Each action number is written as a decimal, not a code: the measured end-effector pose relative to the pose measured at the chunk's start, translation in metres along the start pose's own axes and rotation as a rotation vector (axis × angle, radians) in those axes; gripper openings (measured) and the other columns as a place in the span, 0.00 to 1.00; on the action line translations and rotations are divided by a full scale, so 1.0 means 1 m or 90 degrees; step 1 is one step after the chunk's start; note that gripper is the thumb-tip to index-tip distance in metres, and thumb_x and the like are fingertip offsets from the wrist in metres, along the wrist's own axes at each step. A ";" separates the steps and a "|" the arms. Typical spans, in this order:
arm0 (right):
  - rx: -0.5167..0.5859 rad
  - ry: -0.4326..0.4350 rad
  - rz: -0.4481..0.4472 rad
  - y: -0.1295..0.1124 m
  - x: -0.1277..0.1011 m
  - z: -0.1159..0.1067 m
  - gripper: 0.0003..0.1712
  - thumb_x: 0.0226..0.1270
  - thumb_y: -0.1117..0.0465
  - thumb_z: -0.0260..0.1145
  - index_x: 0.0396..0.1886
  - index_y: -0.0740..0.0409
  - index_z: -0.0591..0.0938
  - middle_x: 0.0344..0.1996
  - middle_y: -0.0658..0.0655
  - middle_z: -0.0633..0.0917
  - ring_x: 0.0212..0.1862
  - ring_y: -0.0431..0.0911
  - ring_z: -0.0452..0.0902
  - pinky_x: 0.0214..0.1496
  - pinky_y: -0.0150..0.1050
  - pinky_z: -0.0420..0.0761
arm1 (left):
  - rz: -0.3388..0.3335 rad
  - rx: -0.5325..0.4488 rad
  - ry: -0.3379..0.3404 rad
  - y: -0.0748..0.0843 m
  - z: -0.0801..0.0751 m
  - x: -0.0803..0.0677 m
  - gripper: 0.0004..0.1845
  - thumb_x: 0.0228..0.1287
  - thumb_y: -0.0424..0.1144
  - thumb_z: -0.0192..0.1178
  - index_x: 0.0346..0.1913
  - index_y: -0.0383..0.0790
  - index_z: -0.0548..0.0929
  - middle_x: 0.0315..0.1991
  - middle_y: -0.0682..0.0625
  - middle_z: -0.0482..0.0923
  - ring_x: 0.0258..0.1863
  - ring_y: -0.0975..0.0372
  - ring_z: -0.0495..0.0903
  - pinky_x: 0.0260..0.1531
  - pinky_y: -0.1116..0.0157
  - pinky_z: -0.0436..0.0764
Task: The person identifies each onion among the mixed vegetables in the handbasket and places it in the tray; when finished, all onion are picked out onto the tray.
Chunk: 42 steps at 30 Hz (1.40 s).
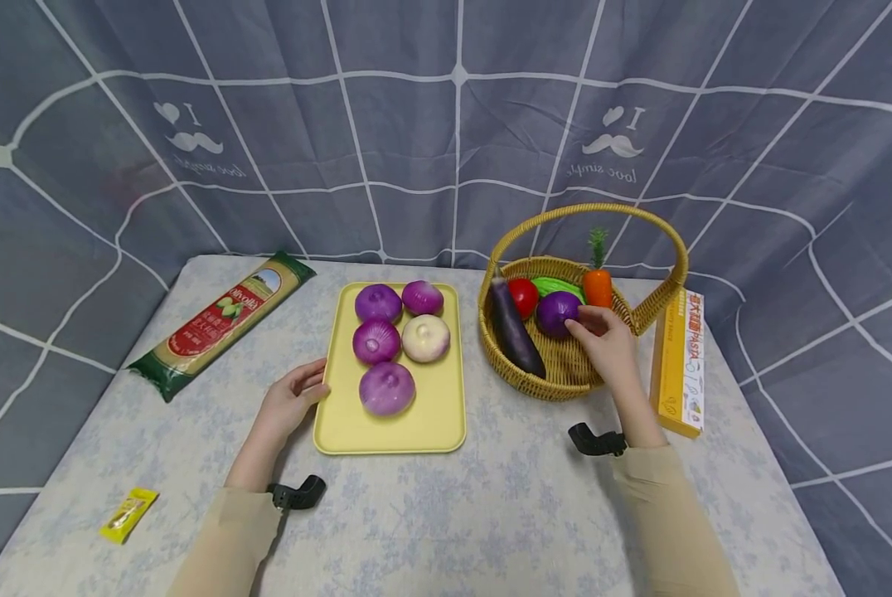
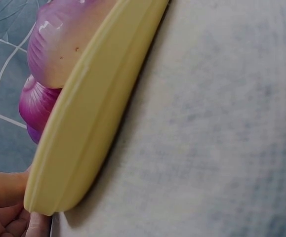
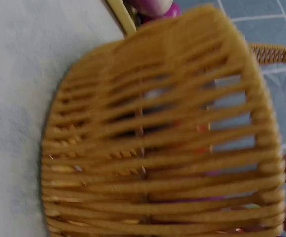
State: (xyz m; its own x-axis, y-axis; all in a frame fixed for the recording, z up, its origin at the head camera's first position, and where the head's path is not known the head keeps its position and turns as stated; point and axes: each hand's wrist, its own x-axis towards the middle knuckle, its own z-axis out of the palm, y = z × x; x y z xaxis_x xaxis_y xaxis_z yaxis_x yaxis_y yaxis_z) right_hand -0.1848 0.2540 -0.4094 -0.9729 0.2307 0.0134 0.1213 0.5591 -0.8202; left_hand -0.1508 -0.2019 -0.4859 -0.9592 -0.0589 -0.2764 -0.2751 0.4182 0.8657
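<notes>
In the head view my left hand point(image 1: 289, 398) grips the left rim of a pale yellow tray point(image 1: 349, 427), thumb and fingers at its edge. Several onions lie on the tray: purple ones, such as the front onion point(image 1: 387, 389), and a whitish onion point(image 1: 426, 338). My right hand point(image 1: 606, 336) reaches over the front right rim of a wicker basket point(image 1: 521, 380), thumb and fingers pinching the right side of a dark purple onion point(image 1: 556, 313). Around that onion lie an eggplant point(image 1: 516, 332), a tomato point(image 1: 523, 297), a green vegetable point(image 1: 558, 285) and a carrot point(image 1: 598, 286).
The basket's tall handle point(image 1: 588, 209) arches over its back. A yellow pasta box point(image 1: 679, 365) lies right of the basket. At the back left lies a green-ended pasta bag point(image 1: 222, 323), and a small yellow packet point(image 1: 129, 514) sits front left. A grey curtain point(image 1: 416, 133) hangs behind the table.
</notes>
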 end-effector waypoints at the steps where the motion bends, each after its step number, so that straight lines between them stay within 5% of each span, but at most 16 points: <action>1: -0.008 0.000 0.009 0.001 0.003 0.000 0.31 0.68 0.50 0.66 0.64 0.63 0.75 0.60 0.66 0.79 0.61 0.56 0.76 0.64 0.47 0.76 | -0.001 0.001 0.000 0.000 0.000 0.000 0.28 0.72 0.38 0.57 0.73 0.39 0.67 0.65 0.37 0.74 0.64 0.50 0.74 0.53 0.71 0.78; 9: -0.064 -0.095 0.082 0.002 0.021 0.003 0.52 0.66 0.43 0.66 0.77 0.66 0.53 0.72 0.71 0.63 0.72 0.63 0.60 0.74 0.58 0.63 | 0.000 0.000 -0.005 0.000 -0.001 -0.001 0.28 0.72 0.38 0.57 0.73 0.39 0.67 0.65 0.37 0.74 0.64 0.50 0.74 0.49 0.77 0.76; 15: -0.068 -0.129 0.113 0.006 0.030 0.012 0.56 0.66 0.42 0.65 0.78 0.68 0.46 0.74 0.73 0.58 0.73 0.64 0.58 0.74 0.59 0.62 | 0.002 -0.003 -0.008 0.002 -0.001 -0.002 0.28 0.72 0.38 0.57 0.73 0.39 0.67 0.65 0.37 0.73 0.65 0.50 0.73 0.47 0.79 0.75; 27: -0.091 -0.122 0.165 0.010 0.040 0.019 0.51 0.70 0.39 0.58 0.76 0.69 0.52 0.72 0.73 0.61 0.73 0.64 0.59 0.74 0.59 0.62 | 0.003 -0.010 -0.006 0.001 -0.001 -0.001 0.28 0.72 0.37 0.57 0.73 0.39 0.67 0.65 0.37 0.73 0.65 0.49 0.73 0.44 0.83 0.73; 42: -0.006 -0.064 0.128 -0.004 0.016 0.005 0.50 0.65 0.39 0.65 0.76 0.64 0.59 0.71 0.69 0.66 0.71 0.60 0.64 0.73 0.54 0.66 | 0.003 -0.018 -0.013 0.001 -0.001 -0.002 0.28 0.72 0.37 0.58 0.73 0.39 0.67 0.65 0.37 0.73 0.65 0.49 0.73 0.44 0.82 0.75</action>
State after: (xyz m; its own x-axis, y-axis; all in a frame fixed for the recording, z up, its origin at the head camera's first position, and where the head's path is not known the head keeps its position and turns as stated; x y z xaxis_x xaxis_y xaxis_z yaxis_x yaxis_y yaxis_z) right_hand -0.2022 0.2518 -0.4083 -0.9438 0.2580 -0.2067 0.3156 0.5171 -0.7956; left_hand -0.1495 -0.2020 -0.4842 -0.9589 -0.0391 -0.2809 -0.2733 0.3919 0.8785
